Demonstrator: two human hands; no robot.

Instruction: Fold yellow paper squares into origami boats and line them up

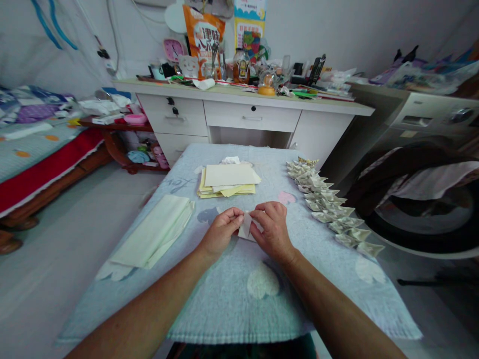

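Observation:
Between my two hands is a small folded piece of pale paper (245,227), held just over the cloth. My left hand (223,227) pinches its left edge between thumb and fingers. On the other side, my right hand (272,227) grips the paper with its fingers bent over it, hiding part of it. Beyond the hands lies a stack of cream and yellow paper sheets (230,175). A pile of long pale green paper (155,232) rests to the left. Rows of folded paper boats (325,199) stand along the right side.
A light blue patterned cloth (213,304) covers the table. Behind it stands a white desk (254,115) crowded with jars, a pink clock (173,50) and an orange bag (204,40). A washing machine (430,124) is at the right, a bed (41,154) at the left.

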